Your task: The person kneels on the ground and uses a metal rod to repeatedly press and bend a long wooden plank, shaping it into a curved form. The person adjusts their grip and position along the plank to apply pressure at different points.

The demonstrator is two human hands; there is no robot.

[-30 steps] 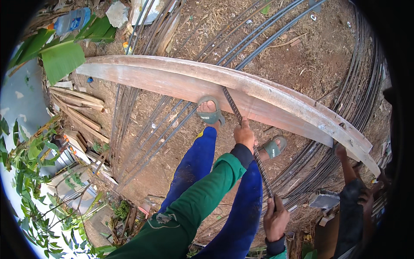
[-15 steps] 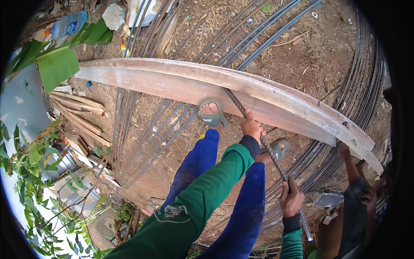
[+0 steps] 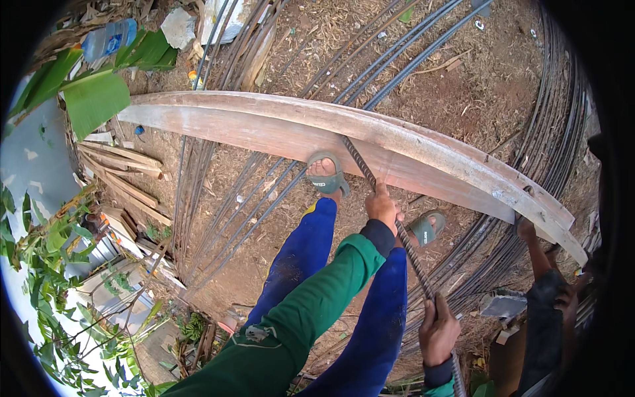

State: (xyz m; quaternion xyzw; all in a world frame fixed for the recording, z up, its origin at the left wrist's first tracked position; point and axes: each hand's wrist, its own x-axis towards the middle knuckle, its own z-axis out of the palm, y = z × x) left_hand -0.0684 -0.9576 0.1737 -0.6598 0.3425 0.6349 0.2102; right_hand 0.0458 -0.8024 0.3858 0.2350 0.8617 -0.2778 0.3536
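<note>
My left hand is closed around a ribbed steel rebar, about midway along its visible length. Lower down, my right hand also wraps around the rebar, close to its near end. The bar slants up and left between my feet. Its far end meets the face of a long plywood-faced wooden panel, which stands on edge across the ground; whether it passes under or behind the panel is hidden. At the panel's right end another person's hand touches the lower edge.
My sandalled feet stand close to the panel, the left sandal nearest. Bundles of steel bars lie along the right, and blue-grey bars run beyond the panel. Wood strips, a banana leaf and a plastic bottle are at left.
Both my hands have drawn slightly down toward me with the rebar, the right one also a little leftward. The rebar's near end has swung left and down. The panel has hardly moved.
</note>
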